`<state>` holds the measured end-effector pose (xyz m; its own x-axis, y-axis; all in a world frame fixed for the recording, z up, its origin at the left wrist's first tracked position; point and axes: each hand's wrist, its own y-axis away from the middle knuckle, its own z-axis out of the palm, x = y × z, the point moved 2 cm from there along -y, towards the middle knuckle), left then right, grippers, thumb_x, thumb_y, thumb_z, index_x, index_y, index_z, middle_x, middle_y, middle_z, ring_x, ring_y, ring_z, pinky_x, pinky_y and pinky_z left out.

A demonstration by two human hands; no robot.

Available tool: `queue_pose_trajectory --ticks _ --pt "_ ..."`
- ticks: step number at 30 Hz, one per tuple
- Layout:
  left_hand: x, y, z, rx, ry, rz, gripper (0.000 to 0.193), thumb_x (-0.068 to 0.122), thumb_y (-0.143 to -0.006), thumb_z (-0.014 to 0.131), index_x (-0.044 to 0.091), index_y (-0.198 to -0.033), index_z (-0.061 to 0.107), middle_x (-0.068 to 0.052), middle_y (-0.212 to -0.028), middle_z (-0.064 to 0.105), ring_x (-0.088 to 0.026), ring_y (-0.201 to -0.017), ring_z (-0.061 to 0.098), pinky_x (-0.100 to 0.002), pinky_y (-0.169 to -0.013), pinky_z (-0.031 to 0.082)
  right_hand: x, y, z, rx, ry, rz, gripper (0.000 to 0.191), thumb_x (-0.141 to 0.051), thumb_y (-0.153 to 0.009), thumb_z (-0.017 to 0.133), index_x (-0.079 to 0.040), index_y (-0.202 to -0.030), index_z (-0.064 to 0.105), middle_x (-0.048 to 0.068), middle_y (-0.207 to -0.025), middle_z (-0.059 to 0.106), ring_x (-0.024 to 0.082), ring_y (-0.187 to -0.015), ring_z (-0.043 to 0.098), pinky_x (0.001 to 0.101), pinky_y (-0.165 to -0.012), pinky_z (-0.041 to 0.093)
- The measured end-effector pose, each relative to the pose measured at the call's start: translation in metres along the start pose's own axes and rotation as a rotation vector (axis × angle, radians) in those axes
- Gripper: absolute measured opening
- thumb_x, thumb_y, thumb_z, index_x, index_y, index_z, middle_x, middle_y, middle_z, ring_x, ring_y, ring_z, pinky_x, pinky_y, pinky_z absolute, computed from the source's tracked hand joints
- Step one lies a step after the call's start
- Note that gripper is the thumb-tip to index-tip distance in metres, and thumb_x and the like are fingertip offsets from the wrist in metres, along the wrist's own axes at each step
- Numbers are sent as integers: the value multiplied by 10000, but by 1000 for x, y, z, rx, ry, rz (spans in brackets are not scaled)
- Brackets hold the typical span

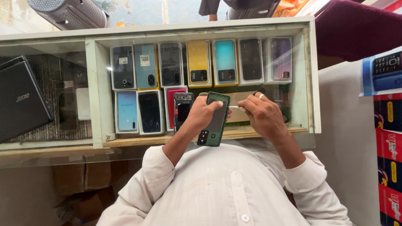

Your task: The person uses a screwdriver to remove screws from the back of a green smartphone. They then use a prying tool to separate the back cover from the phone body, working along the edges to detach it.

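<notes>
— Start nearest the camera: what sits closest?

— The person's white shirt (217, 188), sleeves running up and away to both hands. Just beyond, the left hand (201, 114) is wrapped around a dark green phone back cover (215, 119), fingers closed on its left edge and the thumb pressed across the upper part.

— How does the cover lie?

— Its long axis runs nearly straight away from the person, tipped slightly so the top leans right. The camera cut-out end (203, 137) points back towards the body; the far end is up by the thumb.

— And the other hand?

— The right hand (264, 115) sits just right of the cover, fingers pinched shut on a thin, pale tool (233, 107). The tool lies crosswise, its tip pointing left at the cover's upper right edge. Whether the tip touches the edge cannot be told; it is very near. So the cover lies directly left of the right fingertips, and the left hand is the one on it.

— Farther out?

— Behind the left hand an opened phone body (183, 109) stands under the glass counter (312, 83). Beyond that, rows of boxed phones (198, 62) line the display. A black laptop (19, 98) rests far left, and red boxes (388, 144) stack at the right.
</notes>
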<state>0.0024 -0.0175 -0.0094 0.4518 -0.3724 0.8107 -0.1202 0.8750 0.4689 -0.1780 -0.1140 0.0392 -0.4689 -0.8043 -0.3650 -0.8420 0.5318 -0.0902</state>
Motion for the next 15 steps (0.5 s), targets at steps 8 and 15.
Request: queue_pose_trajectory --ticks 8,15 --pt "6 2 6 -6 -7 -68 214 107 -956 558 -49 -1013 693 -143 -876 779 -180 -739 756 -322 -581 612 2 -2 -7 -47 -339 78 182 -144 -884 770 -38 -1007 688 100 -868 713 291 -715 713 376 -627 555" --pt "2 2 6 -31 -36 -58 229 112 -962 563 -63 -997 705 -140 -854 778 -181 -701 741 -327 -571 607 1 2 -14 88 -304 -41 67 -92 -880 764 -69 -931 727 37 -903 714 213 -743 714 337 -629 551"
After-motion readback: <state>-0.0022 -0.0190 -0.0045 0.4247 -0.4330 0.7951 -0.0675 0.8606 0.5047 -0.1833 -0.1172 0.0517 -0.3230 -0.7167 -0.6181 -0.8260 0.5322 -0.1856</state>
